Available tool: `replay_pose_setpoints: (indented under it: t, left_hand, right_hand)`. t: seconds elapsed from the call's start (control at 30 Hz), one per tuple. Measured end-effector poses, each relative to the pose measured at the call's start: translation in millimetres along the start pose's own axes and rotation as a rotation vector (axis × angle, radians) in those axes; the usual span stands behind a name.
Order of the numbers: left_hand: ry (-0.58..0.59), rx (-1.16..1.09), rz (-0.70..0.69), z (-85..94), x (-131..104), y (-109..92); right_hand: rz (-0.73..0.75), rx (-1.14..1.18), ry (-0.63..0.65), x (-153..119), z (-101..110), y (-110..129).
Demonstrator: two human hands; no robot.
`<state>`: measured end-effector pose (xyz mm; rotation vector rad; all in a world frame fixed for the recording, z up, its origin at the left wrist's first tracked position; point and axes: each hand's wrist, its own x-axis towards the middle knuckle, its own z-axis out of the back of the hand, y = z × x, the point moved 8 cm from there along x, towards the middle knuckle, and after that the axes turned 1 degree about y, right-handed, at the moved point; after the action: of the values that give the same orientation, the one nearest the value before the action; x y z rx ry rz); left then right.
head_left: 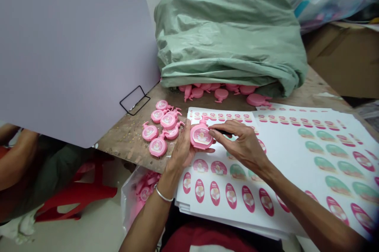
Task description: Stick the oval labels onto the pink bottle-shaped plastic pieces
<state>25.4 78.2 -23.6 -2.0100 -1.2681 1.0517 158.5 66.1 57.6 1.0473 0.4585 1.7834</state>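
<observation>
Above white paper sheets (278,145) of pink and green stickers, I grip a rounded pink plastic pump bottle (194,136) in my left hand (182,147), its printed label (203,136) facing me. My right hand (245,141) pinches a slim black tool (225,132) at the bottle's right edge; whether it touches, I cannot tell. Working well here calls, I judge, for a steady hold and light pressure. Just left lie labelled pink bottles (158,147); farther back, plain pink bottles (221,94) sit beneath a pale-green woven sack (231,38)

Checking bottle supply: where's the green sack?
In the head view, the green sack sits top, right of centre, beyond the sticker sheets, with pink bottles at its near edge.
</observation>
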Motion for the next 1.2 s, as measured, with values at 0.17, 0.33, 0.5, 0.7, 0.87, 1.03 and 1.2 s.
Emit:
replay_pose_setpoints:
  t: [0.17,0.33,0.5,0.7,0.87,1.03,1.2]
  left_hand:
    - [-0.005,0.001,-0.004,2.6,1,1]
    - [0.008,-0.007,-0.017,-0.3,1,-2]
    - [0.001,-0.01,-0.011,-2.6,1,-4]
    - [0.092,0.036,-0.054,-4.5,0,-8]
    - [0.174,0.152,-0.068,-7.6,-7,-10]
    - [0.121,0.192,-0.023,-6.7,-15,-6]
    - [0.16,0.391,-0.017,-17.5,-33,3]
  right_hand:
    - [-0.008,-0.02,-0.002,1,-1,1]
    - [0.027,-0.061,-0.026,2,0,3]
    - [0.052,-0.079,-0.03,4,1,7]
    - [0.079,-0.103,-0.048,4,-2,8]
    - [0.113,-0.314,-0.048,4,-1,4]
    - [-0.037,-0.339,-0.141,2,11,-14]
    - [-0.187,-0.003,-0.012,-6,-17,-28]
